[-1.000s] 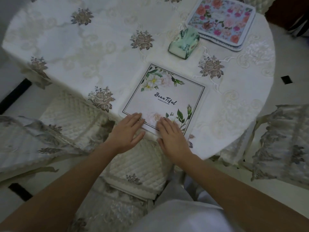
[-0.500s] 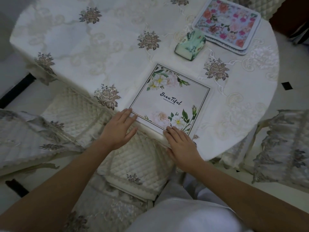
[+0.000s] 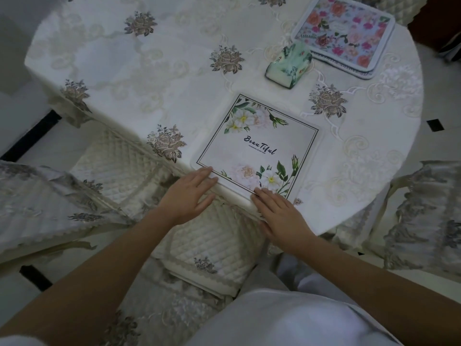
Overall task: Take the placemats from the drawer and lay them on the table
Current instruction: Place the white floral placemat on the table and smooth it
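**Placemat laid, hands easing off**

Head view: white "Beautiful" placemat (image 3: 257, 146) flat on the desk (image 3: 149, 78), near edge at the rim. Left hand (image 3: 189, 193) and right hand (image 3: 279, 211) drawn back from the mat's face to its near corners. Fingers (image 3: 204, 174) straight, close together, tips touching, gripping nothing. Probably placed; floral placemat (image 3: 344, 33) lying beyond the tissue pack (image 3: 288, 66).

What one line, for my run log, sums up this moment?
white placemat flat at table edge | left hand flat, touching its corner | right hand flat, touching its edge
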Tool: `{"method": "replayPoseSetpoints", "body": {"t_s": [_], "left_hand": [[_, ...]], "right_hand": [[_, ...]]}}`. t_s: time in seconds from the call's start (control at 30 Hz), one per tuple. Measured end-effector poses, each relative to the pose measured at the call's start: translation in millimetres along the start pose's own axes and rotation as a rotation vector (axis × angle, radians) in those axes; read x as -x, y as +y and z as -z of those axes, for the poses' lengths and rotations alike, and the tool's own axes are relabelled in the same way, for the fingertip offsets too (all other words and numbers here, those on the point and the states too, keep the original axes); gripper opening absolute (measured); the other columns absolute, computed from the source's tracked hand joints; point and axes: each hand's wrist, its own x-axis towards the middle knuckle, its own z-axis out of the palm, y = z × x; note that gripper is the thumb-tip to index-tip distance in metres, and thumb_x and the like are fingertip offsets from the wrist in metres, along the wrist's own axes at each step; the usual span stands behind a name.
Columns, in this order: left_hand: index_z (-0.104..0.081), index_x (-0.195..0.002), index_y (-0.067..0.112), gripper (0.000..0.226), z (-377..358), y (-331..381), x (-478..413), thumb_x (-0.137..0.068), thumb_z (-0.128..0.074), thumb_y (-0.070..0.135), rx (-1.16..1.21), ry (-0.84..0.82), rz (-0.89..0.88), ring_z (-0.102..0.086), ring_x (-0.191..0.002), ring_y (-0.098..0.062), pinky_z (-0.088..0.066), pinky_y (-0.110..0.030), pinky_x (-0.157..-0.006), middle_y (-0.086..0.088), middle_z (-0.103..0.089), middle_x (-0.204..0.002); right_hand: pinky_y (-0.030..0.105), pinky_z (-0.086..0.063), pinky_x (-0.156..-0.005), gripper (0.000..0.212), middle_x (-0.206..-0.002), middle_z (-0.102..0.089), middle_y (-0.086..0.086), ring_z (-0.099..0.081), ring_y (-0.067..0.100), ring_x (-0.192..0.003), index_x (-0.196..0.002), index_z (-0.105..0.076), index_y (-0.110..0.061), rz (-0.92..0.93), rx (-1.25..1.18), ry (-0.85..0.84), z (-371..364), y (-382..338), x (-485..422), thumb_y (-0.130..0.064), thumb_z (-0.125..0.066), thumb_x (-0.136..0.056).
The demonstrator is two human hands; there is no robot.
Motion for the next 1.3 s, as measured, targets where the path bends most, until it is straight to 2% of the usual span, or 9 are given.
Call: {"method": "replayPoseSetpoints", "body": {"t_s": [0.13,0.23,0.37,0.53,0.73,0.83,1.13,1.23,1.3], "left_hand": [[-0.057,-0.139,0.011,0.056,3.6,-7.3,1.5,-0.101,-0.035,0.045,-0.012,0.024,0.016,-0.047,-0.137,-0.031,-0.036,-0.045,-0.114,-0.014,-0.046,-0.151],[-0.053,-0.143,0.010,0.059,1.6,-4.9,-3.8,-0.101,-0.034,0.047,-0.035,0.008,0.040,-0.042,-0.140,-0.031,-0.031,-0.047,-0.117,-0.015,-0.043,-0.154],[-0.046,-0.148,0.011,0.065,2.3,-4.2,-19.7,-0.101,-0.027,0.052,-0.025,-0.019,0.095,-0.032,-0.147,-0.028,-0.024,-0.047,-0.121,-0.013,-0.036,-0.158],[-0.040,-0.152,0.013,0.072,8.4,-3.7,-52.2,-0.098,-0.019,0.057,0.005,-0.025,0.142,-0.023,-0.150,-0.026,-0.019,-0.044,-0.122,-0.011,-0.029,-0.162],[-0.032,-0.156,0.015,0.062,13.7,-10.6,-101.4,-0.104,-0.033,0.050,0.086,-0.029,0.201,-0.011,-0.153,-0.021,-0.013,-0.037,-0.124,-0.008,-0.018,-0.166],[-0.029,-0.157,0.016,0.064,17.9,-15.2,-130.5,-0.103,-0.032,0.051,0.080,-0.041,0.214,-0.010,-0.153,-0.020,-0.012,-0.036,-0.124,-0.006,-0.016,-0.166],[-0.032,-0.155,0.015,0.067,34.4,-22.7,-227.0,-0.102,-0.029,0.055,0.031,-0.070,0.182,-0.013,-0.152,-0.024,-0.010,-0.036,-0.123,-0.009,-0.018,-0.166],[-0.029,-0.156,0.016,0.065,35.0,-17.3,-248.6,-0.103,-0.031,0.053,0.019,-0.076,0.158,-0.009,-0.153,-0.025,-0.003,-0.033,-0.123,-0.010,-0.017,-0.166],[-0.025,-0.158,0.020,0.069,34.0,-10.8,-254.8,-0.101,-0.026,0.058,0.011,-0.125,0.122,-0.005,-0.154,-0.025,-0.005,-0.037,-0.124,-0.008,-0.012,-0.167]], "right_hand": [[0.042,-0.025,-0.121,0.058,-0.161,-0.030,0.005,-0.025,0.021,-0.149,-0.152,-0.036,-0.014,-0.032,-0.020,0.039,0.6,17.6,21.3,-0.029,-0.051,-0.098],[0.042,-0.028,-0.118,0.056,-0.159,-0.034,0.005,-0.029,0.021,-0.147,-0.151,-0.039,-0.013,-0.072,-0.036,0.076,2.3,25.4,20.6,-0.031,-0.051,-0.099],[0.038,-0.022,-0.122,0.057,-0.158,-0.035,0.006,-0.030,0.022,-0.146,-0.150,-0.040,-0.013,-0.157,-0.039,0.099,7.8,36.6,8.7,-0.036,-0.050,-0.099],[0.040,-0.019,-0.122,0.057,-0.158,-0.033,0.008,-0.029,0.025,-0.146,-0.151,-0.037,-0.010,-0.275,-0.060,0.120,20.2,64.3,-13.6,-0.031,-0.051,-0.100],[0.040,-0.018,-0.122,0.058,-0.160,-0.028,0.012,-0.022,0.027,-0.148,-0.152,-0.033,-0.009,-0.411,-0.115,0.136,40.5,105.1,-47.0,-0.033,-0.048,-0.101],[0.041,-0.017,-0.122,0.058,-0.161,-0.025,0.012,-0.020,0.028,-0.149,-0.153,-0.031,-0.009,-0.451,-0.135,0.138,47.4,124.1,-62.1,-0.034,-0.044,-0.103],[0.043,-0.016,-0.122,0.058,-0.160,-0.026,0.015,-0.021,0.030,-0.148,-0.151,-0.033,-0.005,-0.477,-0.181,0.175,62.5,162.5,-92.9,-0.029,-0.048,-0.101],[0.045,-0.015,-0.123,0.058,-0.159,-0.028,0.017,-0.021,0.031,-0.148,-0.151,-0.034,-0.003,-0.484,-0.184,0.181,60.9,160.8,-95.5,-0.027,-0.049,-0.100],[0.043,-0.013,-0.124,0.058,-0.159,-0.029,0.018,-0.022,0.033,-0.148,-0.150,-0.035,-0.001,-0.493,-0.182,0.186,60.0,157.3,-99.1,-0.026,-0.049,-0.100]]}}
